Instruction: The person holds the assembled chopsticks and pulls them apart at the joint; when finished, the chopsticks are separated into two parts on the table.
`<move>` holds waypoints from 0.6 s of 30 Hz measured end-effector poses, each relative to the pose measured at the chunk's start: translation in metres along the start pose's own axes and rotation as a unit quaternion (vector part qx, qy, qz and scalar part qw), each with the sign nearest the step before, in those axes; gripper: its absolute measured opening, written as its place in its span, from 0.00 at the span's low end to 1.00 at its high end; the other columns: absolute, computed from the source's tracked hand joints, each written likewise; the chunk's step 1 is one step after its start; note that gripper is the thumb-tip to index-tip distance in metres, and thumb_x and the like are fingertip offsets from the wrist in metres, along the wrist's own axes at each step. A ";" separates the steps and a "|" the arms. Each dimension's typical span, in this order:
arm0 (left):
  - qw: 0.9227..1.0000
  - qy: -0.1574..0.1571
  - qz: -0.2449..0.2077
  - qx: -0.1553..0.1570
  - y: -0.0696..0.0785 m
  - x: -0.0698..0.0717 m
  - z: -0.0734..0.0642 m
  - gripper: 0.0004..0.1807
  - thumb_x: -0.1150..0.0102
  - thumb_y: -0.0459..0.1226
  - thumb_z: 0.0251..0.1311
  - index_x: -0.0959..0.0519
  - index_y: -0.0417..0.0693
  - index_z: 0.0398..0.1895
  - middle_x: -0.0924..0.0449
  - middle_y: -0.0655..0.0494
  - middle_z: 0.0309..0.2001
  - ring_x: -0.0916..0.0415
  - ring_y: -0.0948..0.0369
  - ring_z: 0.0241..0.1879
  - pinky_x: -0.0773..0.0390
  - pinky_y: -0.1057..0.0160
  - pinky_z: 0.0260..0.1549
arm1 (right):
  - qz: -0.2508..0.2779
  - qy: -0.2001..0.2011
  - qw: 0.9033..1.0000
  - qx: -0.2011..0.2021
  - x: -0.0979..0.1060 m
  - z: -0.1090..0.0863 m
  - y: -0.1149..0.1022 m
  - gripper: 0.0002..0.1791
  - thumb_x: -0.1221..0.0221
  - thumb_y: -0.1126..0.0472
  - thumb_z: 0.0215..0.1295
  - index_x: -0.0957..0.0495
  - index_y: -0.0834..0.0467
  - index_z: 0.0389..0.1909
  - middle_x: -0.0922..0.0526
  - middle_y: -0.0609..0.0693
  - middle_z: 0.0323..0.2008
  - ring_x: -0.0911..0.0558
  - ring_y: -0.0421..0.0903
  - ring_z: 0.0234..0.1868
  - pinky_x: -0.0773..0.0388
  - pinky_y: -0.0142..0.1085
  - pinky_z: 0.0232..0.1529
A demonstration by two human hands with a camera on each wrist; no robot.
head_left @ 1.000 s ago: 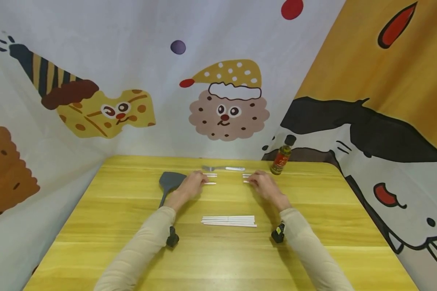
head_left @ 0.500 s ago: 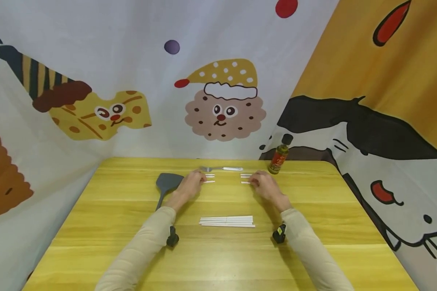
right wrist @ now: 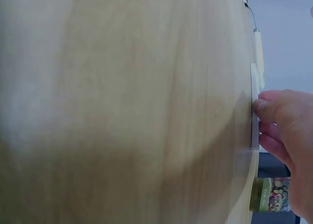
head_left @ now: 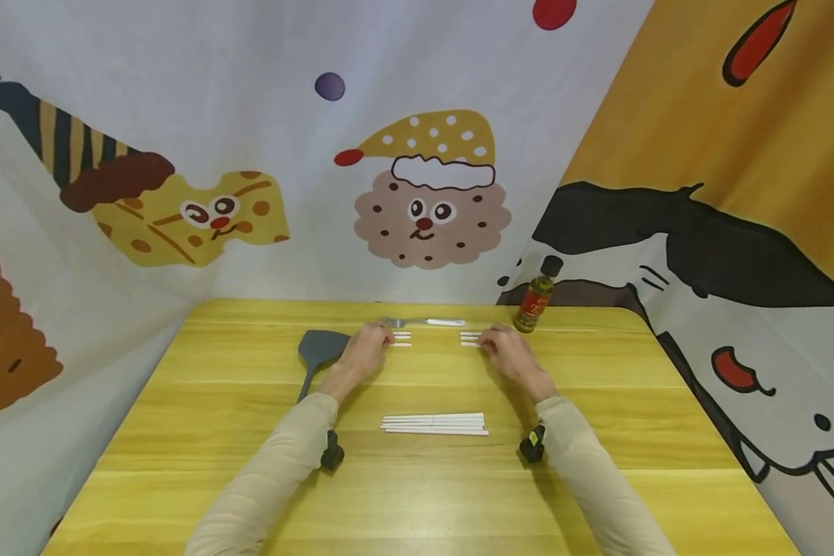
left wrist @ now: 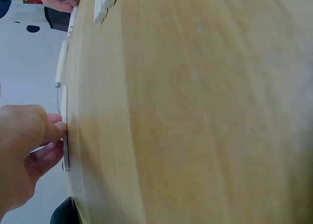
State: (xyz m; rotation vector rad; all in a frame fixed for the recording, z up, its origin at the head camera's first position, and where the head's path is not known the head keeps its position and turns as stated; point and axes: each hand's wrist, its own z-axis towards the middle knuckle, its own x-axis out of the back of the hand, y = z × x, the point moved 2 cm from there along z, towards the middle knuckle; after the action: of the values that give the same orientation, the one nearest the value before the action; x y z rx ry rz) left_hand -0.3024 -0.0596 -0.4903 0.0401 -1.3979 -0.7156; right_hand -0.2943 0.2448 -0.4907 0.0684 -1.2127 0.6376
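Observation:
At the far side of the table, my left hand (head_left: 365,349) pinches a short white stick (left wrist: 65,101) between thumb and fingers. Its right end, a white tip (head_left: 403,345), shows beyond the fingertips, in line with other white tips just behind. Opposite it, my right hand (head_left: 510,354) pinches another short white stick (right wrist: 255,136), lying lengthwise at the tabletop. More white sticks (head_left: 469,333) lie parallel behind that one, partly hidden by the hand. A gap separates the left and right groups. Nearer me, several longer white sticks (head_left: 434,423) lie side by side.
Behind the hands lies a fork with a white handle (head_left: 445,323). A dark grey spatula (head_left: 320,346) rests left of my left hand. A dark-capped bottle with a red label (head_left: 535,305) stands at the back right. A printed cloth (head_left: 299,270) hangs behind the table (head_left: 431,494).
The front short stick in each hand has slid slightly away from me, closer to the sticks behind it. The longer sticks stay where they were.

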 end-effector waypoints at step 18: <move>0.999 0.027 0.022 0.002 0.000 -0.003 0.002 0.06 0.39 0.26 0.65 0.14 0.41 0.37 0.16 0.47 0.41 0.17 0.52 0.43 0.16 0.58 0.41 | -0.001 0.007 1.000 0.014 -0.002 0.005 0.004 0.05 0.34 0.71 0.62 0.13 0.60 0.36 0.13 0.56 0.38 0.14 0.55 0.41 0.15 0.47 0.45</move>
State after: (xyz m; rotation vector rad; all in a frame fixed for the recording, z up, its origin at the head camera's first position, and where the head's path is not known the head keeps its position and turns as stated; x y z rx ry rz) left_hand -0.3041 -0.0570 -0.4926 0.0309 -1.3441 -0.6714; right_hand -0.3003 0.2453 -0.4917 0.0885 -1.1903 0.6522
